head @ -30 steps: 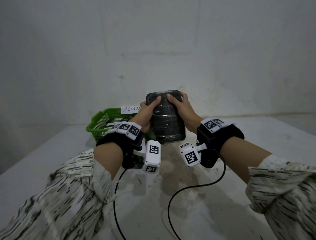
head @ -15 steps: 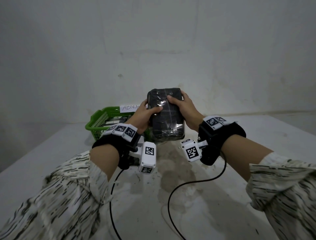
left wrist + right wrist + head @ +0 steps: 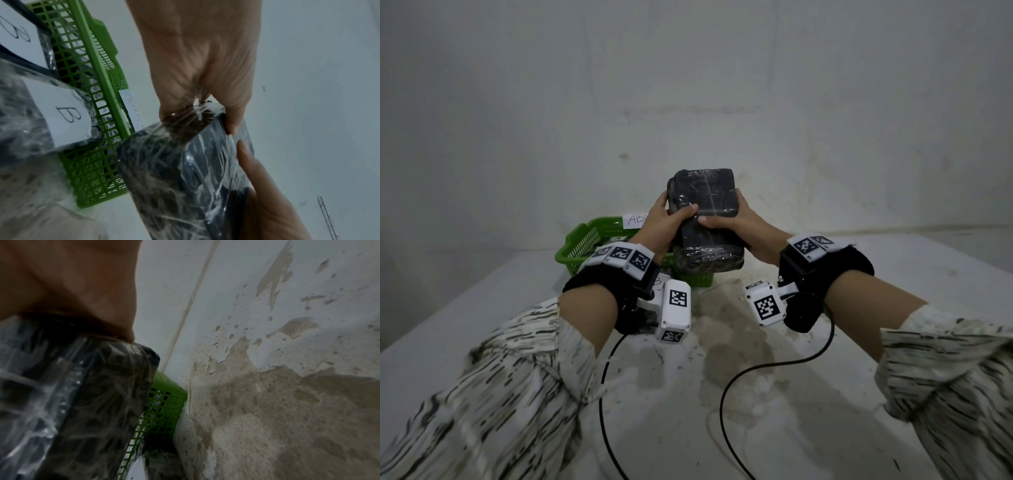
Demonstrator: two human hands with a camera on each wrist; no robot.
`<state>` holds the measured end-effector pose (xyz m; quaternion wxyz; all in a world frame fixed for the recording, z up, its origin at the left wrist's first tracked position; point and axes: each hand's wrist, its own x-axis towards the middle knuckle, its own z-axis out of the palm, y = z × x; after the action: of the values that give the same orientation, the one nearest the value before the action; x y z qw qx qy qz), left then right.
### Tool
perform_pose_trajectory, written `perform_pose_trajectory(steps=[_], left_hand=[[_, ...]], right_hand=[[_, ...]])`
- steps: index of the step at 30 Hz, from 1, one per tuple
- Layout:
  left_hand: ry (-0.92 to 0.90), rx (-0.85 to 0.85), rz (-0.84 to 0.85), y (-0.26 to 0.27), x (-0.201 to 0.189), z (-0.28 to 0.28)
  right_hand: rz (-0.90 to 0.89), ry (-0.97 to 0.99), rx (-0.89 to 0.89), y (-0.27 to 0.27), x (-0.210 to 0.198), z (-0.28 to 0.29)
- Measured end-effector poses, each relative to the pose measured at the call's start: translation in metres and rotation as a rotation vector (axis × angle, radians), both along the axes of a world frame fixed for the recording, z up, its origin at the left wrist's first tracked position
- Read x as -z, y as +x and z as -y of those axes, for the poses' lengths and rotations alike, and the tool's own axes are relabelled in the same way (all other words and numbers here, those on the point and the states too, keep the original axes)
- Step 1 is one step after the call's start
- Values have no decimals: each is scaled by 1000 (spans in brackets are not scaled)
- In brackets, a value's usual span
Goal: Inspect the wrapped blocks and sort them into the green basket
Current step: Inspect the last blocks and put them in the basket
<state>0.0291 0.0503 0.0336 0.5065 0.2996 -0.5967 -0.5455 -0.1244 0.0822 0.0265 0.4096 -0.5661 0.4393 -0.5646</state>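
Wrapped block [image 3: 705,219] gripped two-handed — "B" labels [image 3: 68,112] left-wrist only.

Hands [image 3: 664,226] hold block [image 3: 705,219] (wrapped).

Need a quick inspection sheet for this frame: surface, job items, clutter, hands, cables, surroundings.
Surface: white table, worn brown patch in the middle.
Job's things: wrapped block held up off the table; green basket behind it holds wrapped blocks with paper labels marked B.
Clutter: nothing seen.
Grippers: left hand and right hand both grip the block.
Cables: black cables trail across the table.
Surroundings: scuffed white wall.
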Motion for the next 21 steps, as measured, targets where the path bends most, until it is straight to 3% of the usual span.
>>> perform_pose_trajectory(steps=[7,12,17,21], left_hand=[[18,-45,27,-2,5,2],[53,-89,-20,-3,7,3],[78,-74,-46,-4,7,0],[94,-80,-46,0,5,2]], right_hand=[[-93,-24,71,0,7,2],[-82,53,-70,-3,6,-3],[-52,26,-68,-6,7,-5],[3,82,-203,-14,7,-10]])
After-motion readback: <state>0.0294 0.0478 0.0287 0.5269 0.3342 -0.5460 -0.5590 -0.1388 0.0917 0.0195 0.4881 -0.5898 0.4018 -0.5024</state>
